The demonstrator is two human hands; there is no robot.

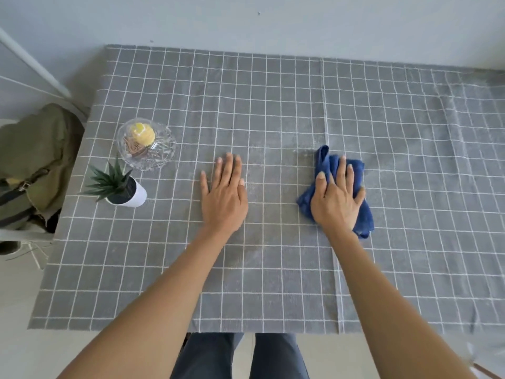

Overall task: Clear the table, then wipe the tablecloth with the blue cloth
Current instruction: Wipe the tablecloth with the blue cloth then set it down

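A grey tablecloth (273,105) with a white grid covers the table. My right hand (337,199) lies flat on top of the crumpled blue cloth (363,214), pressing it onto the tablecloth right of centre. My left hand (225,195) rests palm down on the bare tablecloth near the middle, fingers spread, holding nothing. At the left side stand a cut-glass bowl (146,144) with a yellow piece and something brown inside, and a small green plant in a white pot (123,188) just in front of it.
A chair with an olive-green bag (35,157) stands off the table's left edge. A pale wall (246,20) runs along the far edge. My legs (240,356) are at the near edge. The tablecloth's right part is wrinkled.
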